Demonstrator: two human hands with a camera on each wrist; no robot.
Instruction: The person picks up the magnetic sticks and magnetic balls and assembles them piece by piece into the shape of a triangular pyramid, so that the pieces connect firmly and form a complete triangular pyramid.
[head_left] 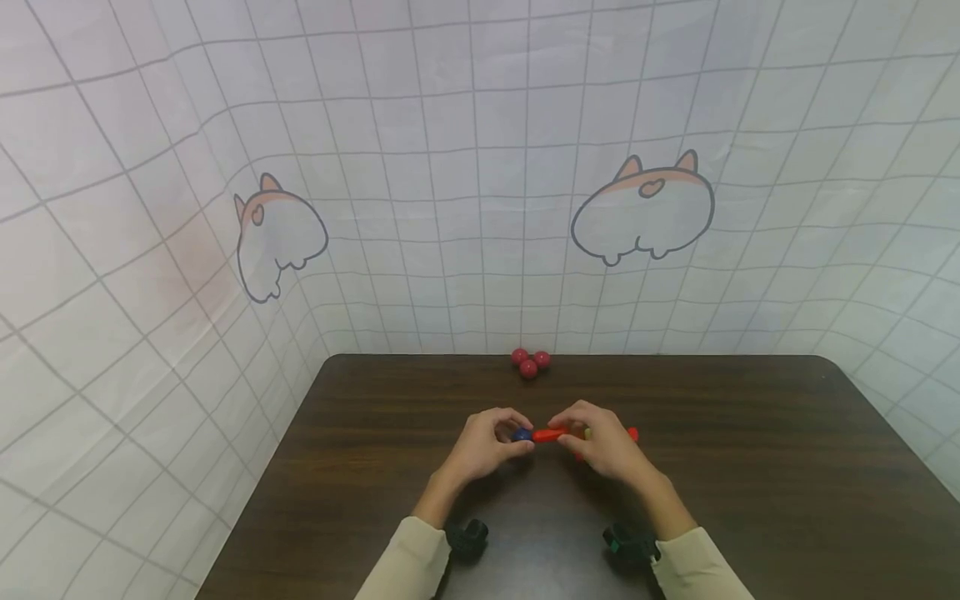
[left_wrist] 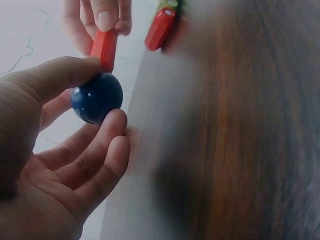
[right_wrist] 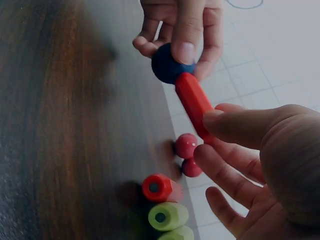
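In my left wrist view, the blue ball (left_wrist: pixel 102 102) shines at its nine o'clock. The table (left_wrist: pixel 265 130) looks blurry at three o'clock.

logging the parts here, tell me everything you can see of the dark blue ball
The blue ball is smooth, round and dark, its glossy surface catching small highlights; perhaps plastic or painted metal. The left hand holds it above the table, between thumb and fingers. One end of the red stick meets it; whether they are fastened isn't clear.
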